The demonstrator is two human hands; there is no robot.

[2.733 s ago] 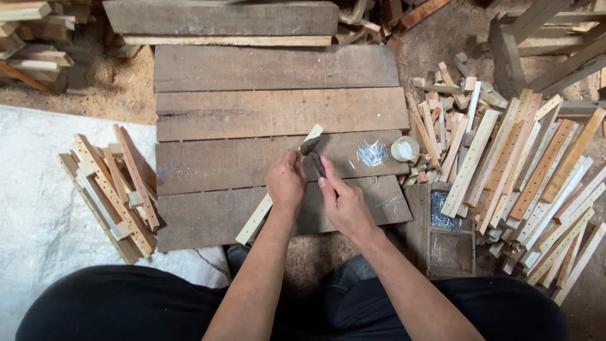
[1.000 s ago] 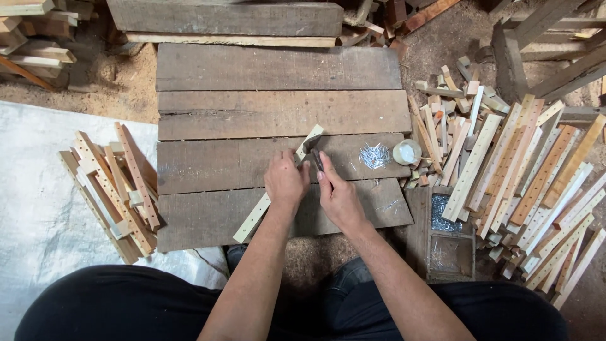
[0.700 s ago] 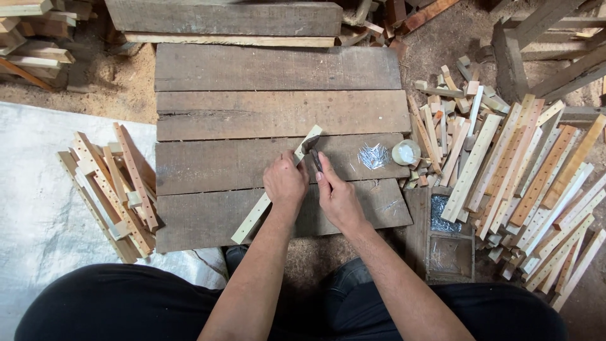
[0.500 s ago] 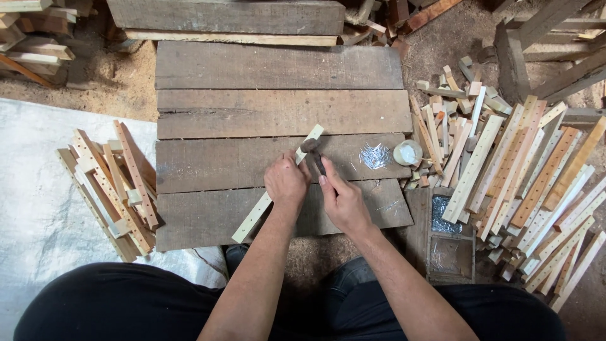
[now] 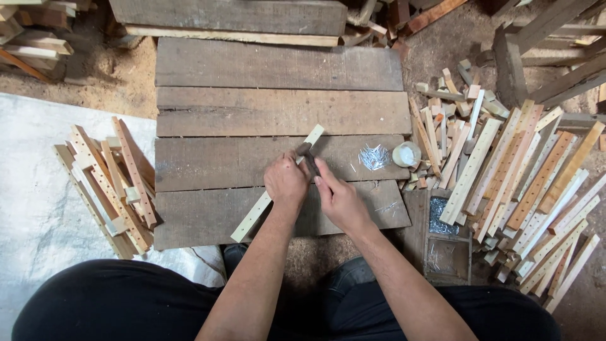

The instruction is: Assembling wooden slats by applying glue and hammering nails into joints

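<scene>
Pale drilled wooden strip (image 5: 255,211) lying diagonally across plank tabletop (image 5: 278,113), near front edge, upper end pointing toward tabletop centre. Left hand (image 5: 286,182) resting on strip's middle, fingers curled and pressed down on it. Right hand (image 5: 338,199) just right of left hand, fingers closed around dark tool (image 5: 307,158), tool head set against strip beside left fingertips; exact tool type not discernible.

Loose heap of small nails (image 5: 374,156) on tabletop, right of hands. Small round whitish container (image 5: 406,154) at tabletop's right edge, just beside nails; no readable label visible. Square wooden tray (image 5: 447,243) off tabletop's front right corner, divided, rear compartment holding nails.

Stack of pale and reddish drilled strips (image 5: 536,183) right of tabletop, laid roughly parallel on floor. Smaller stack of assembled strip pieces (image 5: 113,183) left of tabletop, on white sheet (image 5: 31,208). Offcuts scattered beyond tabletop's rear right corner.
</scene>
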